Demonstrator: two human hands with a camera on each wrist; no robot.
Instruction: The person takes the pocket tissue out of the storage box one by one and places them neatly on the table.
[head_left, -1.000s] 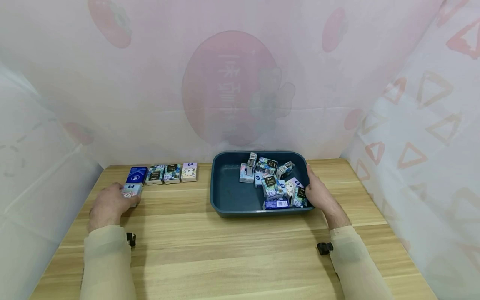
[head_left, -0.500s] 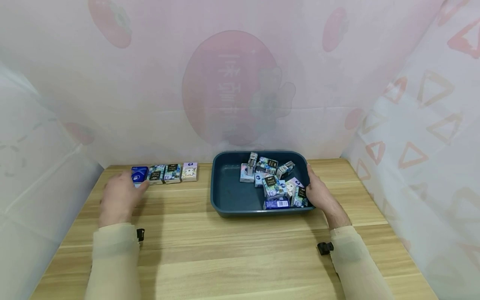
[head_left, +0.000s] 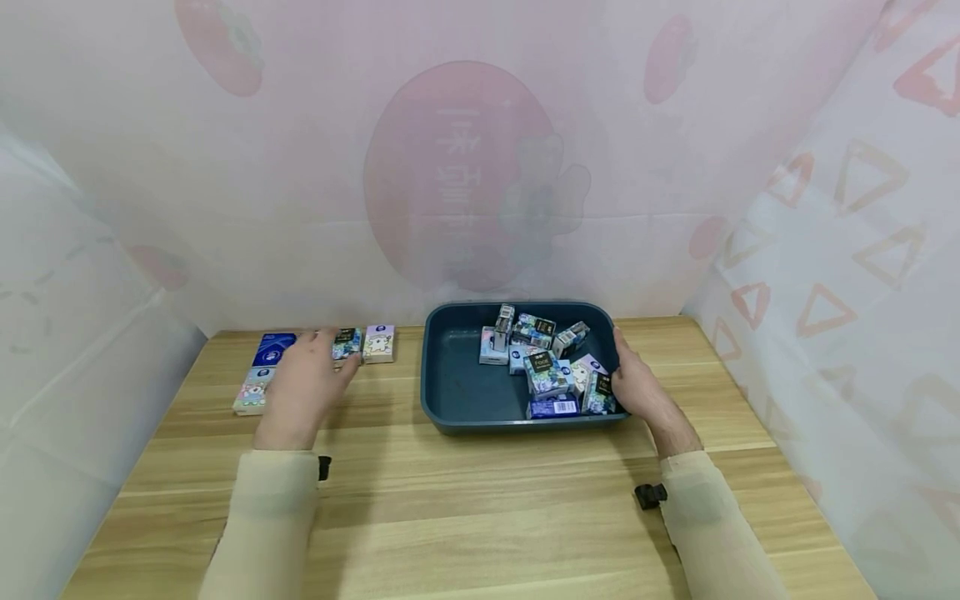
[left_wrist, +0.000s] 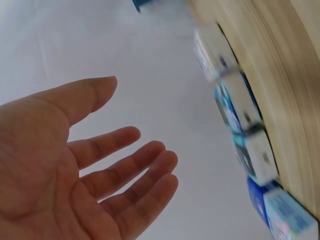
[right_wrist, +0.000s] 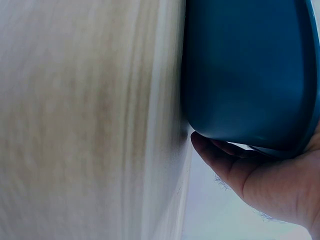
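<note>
In the head view my left hand point(head_left: 303, 387) hovers over the row of small tissue packs at the back left, holding nothing. The left wrist view shows its thumb point(left_wrist: 95, 97) apart from loosely bent fingers. A dark blue pack point(head_left: 272, 348), a floral pack point(head_left: 347, 345) and a white-lilac pack point(head_left: 379, 344) stand in the row; another floral one is mostly hidden by the hand. A light blue pack point(head_left: 253, 390) lies in front of the dark blue one. My right hand point(head_left: 641, 383) holds the right end of the blue tray point(head_left: 468, 423), fingers against its outer wall.
Inside the tray several tissue packs point(head_left: 546, 373) lie jumbled toward the right. The wooden table point(head_left: 480, 517) meets a printed cloth backdrop point(head_left: 322, 275) behind. Cloth walls also stand at both sides.
My left hand has let go of the light blue pack, leaving it in front of the dark blue one, and has moved right over the row. The right hand and tray have stayed put.
</note>
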